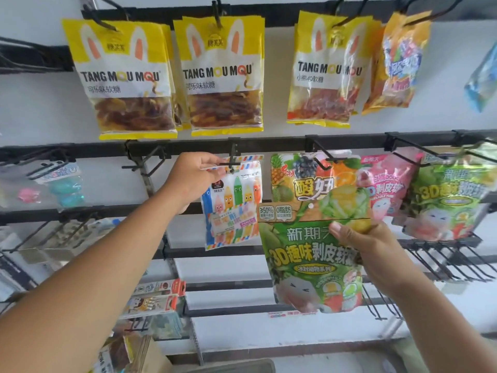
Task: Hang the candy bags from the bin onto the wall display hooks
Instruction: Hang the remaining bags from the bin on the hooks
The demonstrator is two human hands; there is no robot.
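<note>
My left hand point(197, 175) pinches the top left corner of a white candy bag with coloured pencil figures point(232, 203). That bag's top edge sits at the tip of a black wall hook point(232, 161) on the middle rail. My right hand point(373, 251) grips a green candy bag point(309, 259) by its right edge, holding it upright in front of the wall, below a hanging fruit-print bag point(309, 179). The bin is out of view.
Yellow bags point(123, 76) hang along the top rail point(282, 13). Pink point(387, 187) and green point(446, 200) bags hang on the middle rail to the right. Bare black hooks point(150, 160) stick out at the left and at the lower right point(443, 262). Boxes point(156, 300) sit at the lower left.
</note>
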